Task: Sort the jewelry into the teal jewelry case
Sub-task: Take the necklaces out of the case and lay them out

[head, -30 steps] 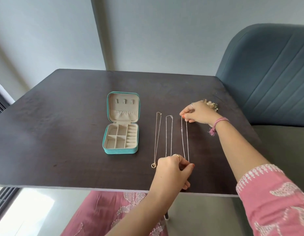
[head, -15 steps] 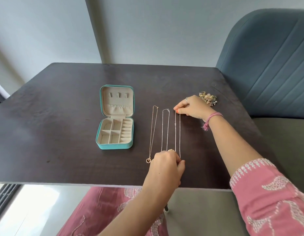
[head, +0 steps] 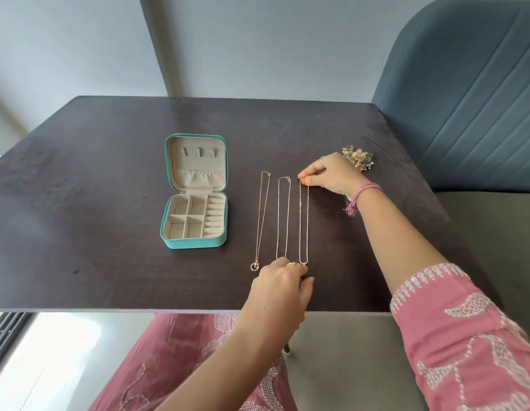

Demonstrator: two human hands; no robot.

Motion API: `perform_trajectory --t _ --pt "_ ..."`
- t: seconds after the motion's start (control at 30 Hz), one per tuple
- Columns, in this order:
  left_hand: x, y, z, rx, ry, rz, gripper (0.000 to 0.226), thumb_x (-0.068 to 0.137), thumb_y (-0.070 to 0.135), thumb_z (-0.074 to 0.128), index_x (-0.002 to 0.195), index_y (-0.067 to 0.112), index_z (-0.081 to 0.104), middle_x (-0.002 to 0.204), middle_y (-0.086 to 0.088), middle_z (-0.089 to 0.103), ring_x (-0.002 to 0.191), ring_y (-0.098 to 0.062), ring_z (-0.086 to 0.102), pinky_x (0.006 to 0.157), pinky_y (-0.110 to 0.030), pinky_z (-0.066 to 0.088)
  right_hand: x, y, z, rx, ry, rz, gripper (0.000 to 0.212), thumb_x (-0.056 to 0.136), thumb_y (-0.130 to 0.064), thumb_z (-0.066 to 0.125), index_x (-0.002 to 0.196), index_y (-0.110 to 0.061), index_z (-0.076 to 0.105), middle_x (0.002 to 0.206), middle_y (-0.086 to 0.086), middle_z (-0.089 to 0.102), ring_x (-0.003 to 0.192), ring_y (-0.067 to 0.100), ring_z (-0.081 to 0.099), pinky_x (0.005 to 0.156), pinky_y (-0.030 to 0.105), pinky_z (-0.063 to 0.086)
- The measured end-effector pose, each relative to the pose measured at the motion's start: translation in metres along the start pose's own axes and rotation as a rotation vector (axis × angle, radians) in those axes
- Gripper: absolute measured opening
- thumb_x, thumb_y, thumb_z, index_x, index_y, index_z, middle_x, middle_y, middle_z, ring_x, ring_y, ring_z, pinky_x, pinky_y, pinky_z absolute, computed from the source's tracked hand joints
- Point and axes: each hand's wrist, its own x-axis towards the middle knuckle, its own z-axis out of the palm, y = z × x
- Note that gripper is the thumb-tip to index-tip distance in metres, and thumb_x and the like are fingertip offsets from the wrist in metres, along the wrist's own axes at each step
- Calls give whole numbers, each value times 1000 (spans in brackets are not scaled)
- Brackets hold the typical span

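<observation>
The teal jewelry case (head: 195, 243) lies open on the dark table (head: 94, 203), its cream compartments bare. Three thin necklaces lie stretched side by side to its right: a gold one with a ring pendant (head: 262, 218), a silver middle one (head: 283, 215) and a right one (head: 304, 221). My right hand (head: 332, 175) pinches the far end of the right necklace. My left hand (head: 283, 287) pinches its near end by the table's front edge. A heap of small jewelry (head: 358, 158) sits just behind my right hand.
A blue-grey upholstered chair (head: 465, 99) stands against the table's right side. A grey wall runs behind the table. My pink-clad lap shows below the front edge.
Both hands have drawn the right necklace leftward, closer to the middle one, and laid it straight. The camera has also tipped, so everything sits lower and more to the left in view.
</observation>
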Motion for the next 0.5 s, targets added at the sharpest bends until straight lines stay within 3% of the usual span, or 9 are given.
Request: perform_trajectory --t 0.07,0.17,0.3,0.5 --pt "-1 -2 -2 -29 9 27 24 94 28 55 108 15 71 75 7 54 69 -19 66 80 -30 50 -1 0 -1 14 -4 -3 18 81 -16 76 99 -16 76 89 -3 71 85 7 63 86 24 48" --pt "-3 -11 -8 -84 54 60 21 90 30 60 99 18 73 76 4 62 61 -14 64 74 -32 53 -2 1 -1 30 -14 -2 19 82 -14 75 101 -15 76 92 -2 72 92 11 65 93 26 48" --pt "-4 -28 -25 -101 148 107 15 81 22 70 94 15 74 66 9 58 56 6 51 65 -1 38 -2 5 0 73 -8 5 19 84 -14 72 102 -16 75 98 0 73 94 9 65 93 26 49" --pt "-6 -42 -47 -89 177 69 17 84 17 70 100 18 68 77 9 60 76 -6 58 66 -4 42 -5 7 2 200 44 69 17 87 -12 69 103 -13 74 93 5 71 81 10 60 83 27 50"
